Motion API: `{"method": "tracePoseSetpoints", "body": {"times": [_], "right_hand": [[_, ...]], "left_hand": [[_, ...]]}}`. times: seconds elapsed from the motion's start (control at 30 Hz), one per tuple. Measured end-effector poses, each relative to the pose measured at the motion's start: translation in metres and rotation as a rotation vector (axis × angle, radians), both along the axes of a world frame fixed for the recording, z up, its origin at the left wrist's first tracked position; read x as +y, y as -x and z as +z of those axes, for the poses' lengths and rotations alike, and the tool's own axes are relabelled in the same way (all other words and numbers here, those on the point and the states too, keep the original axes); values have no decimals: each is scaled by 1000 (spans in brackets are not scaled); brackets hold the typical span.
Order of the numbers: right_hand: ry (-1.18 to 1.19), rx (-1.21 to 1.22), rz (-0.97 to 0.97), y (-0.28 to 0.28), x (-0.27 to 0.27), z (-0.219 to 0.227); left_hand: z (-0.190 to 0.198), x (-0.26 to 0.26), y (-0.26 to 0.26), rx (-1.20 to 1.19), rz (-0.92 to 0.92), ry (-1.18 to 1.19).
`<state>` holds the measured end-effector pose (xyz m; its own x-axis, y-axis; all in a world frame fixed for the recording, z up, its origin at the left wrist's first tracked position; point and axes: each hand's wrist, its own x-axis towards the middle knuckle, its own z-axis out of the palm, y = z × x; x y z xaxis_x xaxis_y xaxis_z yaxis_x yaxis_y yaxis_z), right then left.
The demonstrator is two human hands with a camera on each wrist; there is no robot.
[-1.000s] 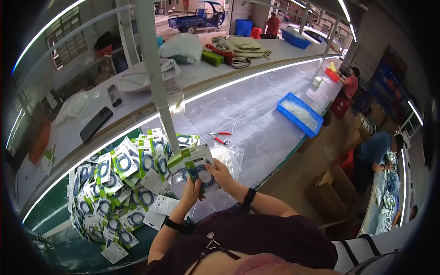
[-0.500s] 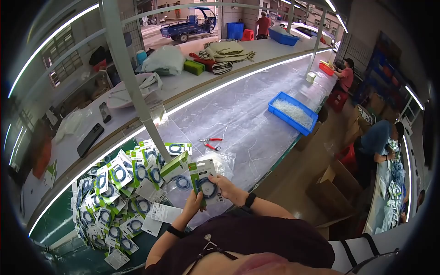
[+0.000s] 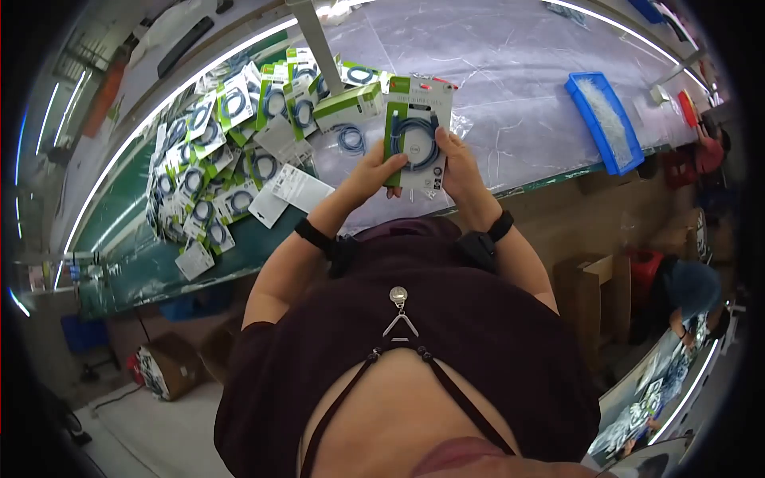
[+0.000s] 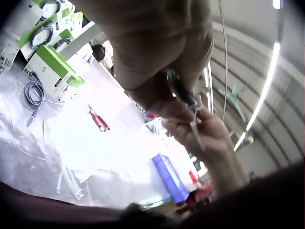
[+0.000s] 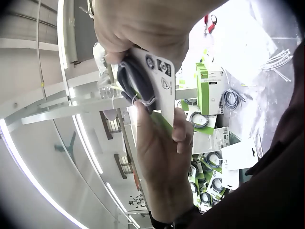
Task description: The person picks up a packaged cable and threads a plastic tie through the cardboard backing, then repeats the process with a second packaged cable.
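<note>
A white-and-green hang card with a coiled blue-grey cable is held upright before the chest. My left hand grips its lower left side, thumb across the front by the coil. On the opposite edge, my right hand pinches the card with the thumb in front. The right wrist view shows the coil bound with a tie, and my left hand at its lower end. Just beyond the left hand lie a loose coiled cable and a green-and-white stack of cards on the table.
A heap of carded cables covers the table's left part, beside a metal post. Red-handled pliers and white ties lie on the tabletop. A blue tray stands at the right edge; another person works behind.
The head view has tilted down and turned. Both hands still hold the carded cable, first close over the green-and-white stack, now apart to its right and facing up squarely.
</note>
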<state>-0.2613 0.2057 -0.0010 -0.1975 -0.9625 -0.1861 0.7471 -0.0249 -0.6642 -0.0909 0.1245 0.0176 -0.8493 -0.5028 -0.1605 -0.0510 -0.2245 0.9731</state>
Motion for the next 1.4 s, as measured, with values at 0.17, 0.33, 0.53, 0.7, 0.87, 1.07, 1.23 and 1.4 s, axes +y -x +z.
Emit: {"method": "tracePoseSetpoints", "body": {"times": [0.17, 0.33, 0.53, 0.7, 0.87, 1.07, 1.23, 1.4], "right_hand": [[103, -153, 137, 11, 2, 41], [207, 168, 206, 24, -2, 28], [80, 130, 195, 41, -12, 28], [-192, 208, 337, 45, -26, 7], [-134, 294, 374, 23, -17, 14], [245, 1072, 14, 24, -11, 35], [291, 607, 18, 18, -5, 53], [113, 594, 571, 20, -1, 18]], "left_hand": [[24, 14, 3, 61, 121, -23], [26, 26, 7, 47, 204, -37], [14, 27, 5, -81, 274, 55], [-2, 35, 10, -75, 261, 98], [-23, 41, -8, 374, 147, -866], [-15, 31, -18, 288, 173, -728], [-16, 24, -27, 223, 180, -660], [-10, 30, -20, 179, 332, -558]]}}
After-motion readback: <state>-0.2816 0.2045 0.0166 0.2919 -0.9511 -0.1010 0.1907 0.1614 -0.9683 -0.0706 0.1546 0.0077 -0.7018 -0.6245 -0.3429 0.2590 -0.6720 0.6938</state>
